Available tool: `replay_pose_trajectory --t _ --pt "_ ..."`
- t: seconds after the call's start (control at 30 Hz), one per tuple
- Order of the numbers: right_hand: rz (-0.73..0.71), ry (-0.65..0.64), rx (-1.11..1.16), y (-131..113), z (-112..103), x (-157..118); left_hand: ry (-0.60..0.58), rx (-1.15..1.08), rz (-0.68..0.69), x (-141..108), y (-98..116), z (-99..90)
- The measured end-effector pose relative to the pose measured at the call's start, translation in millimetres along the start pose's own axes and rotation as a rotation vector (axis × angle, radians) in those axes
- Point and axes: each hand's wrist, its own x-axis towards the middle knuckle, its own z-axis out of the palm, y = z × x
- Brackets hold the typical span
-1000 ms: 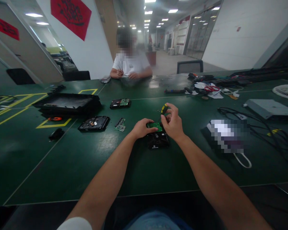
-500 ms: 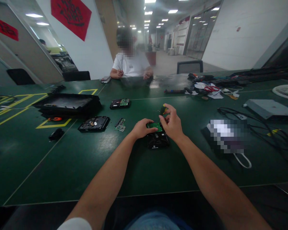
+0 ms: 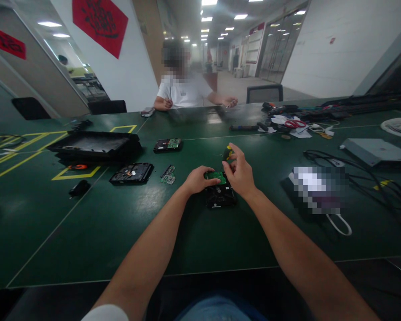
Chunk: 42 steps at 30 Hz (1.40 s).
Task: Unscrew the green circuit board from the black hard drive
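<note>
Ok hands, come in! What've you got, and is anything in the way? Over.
Left hand holding drive, thumb on green board. Right hand gripping screwdriver, tip hidden. Loose board off to the left, not in the way.

Just below and right of centre, I am seeing the left hand (image 3: pixel 198 179) holding a black hard drive (image 3: pixel 219 198) on the tabletop (image 3: pixel 147 240), its thumb pressing the green circuit board (image 3: pixel 221 176). The right hand (image 3: pixel 242 174) is gripping a yellow-and-black screwdriver (image 3: pixel 226 154) at the board's right end; fingers are hiding its tip from me. Left of centre, a loose board (image 3: pixel 168 175) is lying beside another drive (image 3: pixel 132 173). At upper centre, a person (image 3: pixel 188 94) is sitting opposite.
</note>
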Motion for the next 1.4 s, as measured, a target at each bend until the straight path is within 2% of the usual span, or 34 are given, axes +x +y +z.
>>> replay_pose_trajectory --t 0.3,0.53,0.77,0.87,1.1,1.4 --pt "0.052 -0.034 0.028 -0.6 -1.6 0.4 -0.014 0.004 -0.018 0.8 0.0 -0.2" --pt "0.025 -0.004 0.042 0.4 1.3 -1.0 -0.011 -0.007 -0.015 1.0 -1.0 0.6" --pt "0.083 -0.015 0.101 0.3 2.3 -2.7 -0.011 0.008 -0.022 0.7 1.5 -0.5" --pt "0.064 0.005 0.069 0.7 1.5 -1.9 -0.01 0.001 -0.034 0.6 1.4 -0.4" --pt "0.063 -0.042 0.095 0.4 1.1 -1.7 -0.022 -0.001 -0.027 0.8 1.6 -1.5" --pt "0.039 -0.01 0.016 2.9 0.8 -1.4 -0.005 0.013 -0.003 0.7 -0.4 0.0"
